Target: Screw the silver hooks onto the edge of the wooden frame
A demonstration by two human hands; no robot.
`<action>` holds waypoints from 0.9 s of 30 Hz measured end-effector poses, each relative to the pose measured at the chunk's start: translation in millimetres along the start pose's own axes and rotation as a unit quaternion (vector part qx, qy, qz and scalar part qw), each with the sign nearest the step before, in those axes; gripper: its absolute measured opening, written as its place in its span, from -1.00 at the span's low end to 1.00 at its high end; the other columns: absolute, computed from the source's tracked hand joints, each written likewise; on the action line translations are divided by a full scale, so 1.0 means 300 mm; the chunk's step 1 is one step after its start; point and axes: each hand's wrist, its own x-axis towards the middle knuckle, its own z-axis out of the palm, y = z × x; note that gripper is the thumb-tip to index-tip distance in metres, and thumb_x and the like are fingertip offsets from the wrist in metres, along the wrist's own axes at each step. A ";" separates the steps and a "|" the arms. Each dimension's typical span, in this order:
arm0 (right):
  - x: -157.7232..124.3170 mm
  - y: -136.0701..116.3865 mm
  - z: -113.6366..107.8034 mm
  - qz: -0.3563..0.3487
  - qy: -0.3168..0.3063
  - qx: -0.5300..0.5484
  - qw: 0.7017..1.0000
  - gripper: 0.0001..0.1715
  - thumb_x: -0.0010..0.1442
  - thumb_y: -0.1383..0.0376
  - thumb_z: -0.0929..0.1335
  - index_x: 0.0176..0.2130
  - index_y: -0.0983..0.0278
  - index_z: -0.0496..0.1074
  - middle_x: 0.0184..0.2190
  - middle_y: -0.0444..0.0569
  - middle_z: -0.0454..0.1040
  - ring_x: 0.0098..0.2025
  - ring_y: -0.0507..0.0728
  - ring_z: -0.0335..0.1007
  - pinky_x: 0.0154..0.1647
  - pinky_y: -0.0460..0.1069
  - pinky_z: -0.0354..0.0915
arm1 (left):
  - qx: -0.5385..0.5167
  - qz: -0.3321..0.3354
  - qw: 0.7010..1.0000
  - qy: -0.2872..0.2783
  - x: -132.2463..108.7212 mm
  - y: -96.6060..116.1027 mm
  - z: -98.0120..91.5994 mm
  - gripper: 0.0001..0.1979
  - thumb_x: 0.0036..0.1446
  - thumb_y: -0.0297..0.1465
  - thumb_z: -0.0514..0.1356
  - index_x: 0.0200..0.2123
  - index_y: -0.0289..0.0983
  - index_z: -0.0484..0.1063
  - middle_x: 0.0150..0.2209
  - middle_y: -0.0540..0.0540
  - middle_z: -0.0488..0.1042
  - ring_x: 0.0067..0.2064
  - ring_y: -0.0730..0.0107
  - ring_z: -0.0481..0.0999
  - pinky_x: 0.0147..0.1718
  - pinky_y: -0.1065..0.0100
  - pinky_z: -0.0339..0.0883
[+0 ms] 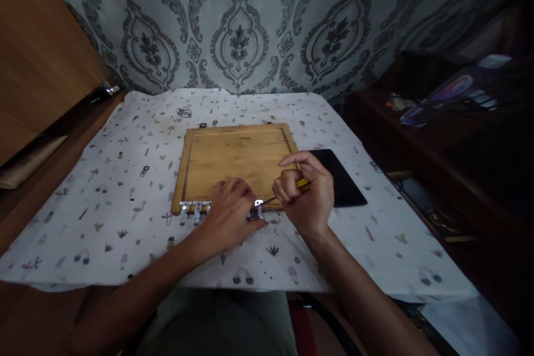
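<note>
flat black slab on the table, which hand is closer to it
Right. The right hand overlaps the left edge of the black slab in the view; the left hand is farther left, at the near edge of the wooden panel.

I note one head-worn camera, facing forward and down over the tablecloth (154, 183). Wooden panel (233, 156) sits near, at mid-view; patterned wall (239, 39) stands farther, behind it.

Panel (233, 156) flat on tablecloth (142, 194)

The tablecloth (125, 183) offers passage left of the wooden panel (233, 156); a black slab (344, 181) obstructs its right.
</note>
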 end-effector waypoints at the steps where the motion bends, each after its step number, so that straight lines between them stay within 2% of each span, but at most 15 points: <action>1: 0.000 -0.001 0.001 -0.002 -0.001 0.002 1.000 -0.82 0.20 0.25 0.27 -0.38 0.21 0.44 -0.79 -0.39 -0.07 -0.74 -0.07 -0.33 -0.71 -0.14 -0.11 | -0.001 -0.003 1.000 -0.003 0.002 0.001 -0.003 -0.60 0.18 -0.04 0.32 -0.23 -0.29 0.51 -0.11 -0.18 0.51 0.07 -0.01 0.39 0.03 -0.04 0.26; 11: 0.001 -0.004 0.005 -0.001 -0.007 0.026 1.000 -0.79 0.20 0.27 0.27 -0.39 0.22 0.47 -0.79 -0.38 -0.08 -0.74 -0.07 -0.33 -0.71 -0.14 -0.12 | -0.007 0.003 1.000 -0.009 0.011 -0.010 -0.002 -0.62 0.13 -0.06 0.36 -0.27 -0.28 0.50 -0.14 -0.16 0.54 0.01 0.03 0.48 0.01 -0.03 0.27; 19: -0.001 -0.005 -0.006 0.002 0.002 0.027 1.000 -0.80 0.21 0.25 0.29 -0.39 0.22 0.47 -0.78 -0.38 -0.09 -0.73 -0.08 -0.35 -0.71 -0.15 -0.09 | -0.025 -0.015 0.999 -0.041 0.018 -0.002 -0.020 -0.60 0.13 -0.06 0.37 -0.30 -0.30 0.49 -0.18 -0.13 0.55 -0.06 0.07 0.52 -0.01 0.01 0.22; 27: -0.004 -0.006 -0.022 0.013 0.001 0.036 0.999 -0.80 0.22 0.23 0.31 -0.38 0.22 0.49 -0.78 -0.36 -0.10 -0.73 -0.07 -0.36 -0.70 -0.14 -0.09 | -0.024 -0.002 1.000 0.008 0.007 -0.018 0.022 -0.54 0.05 -0.01 0.39 -0.27 -0.30 0.50 -0.13 -0.15 0.57 -0.04 0.07 0.53 0.05 -0.03 0.25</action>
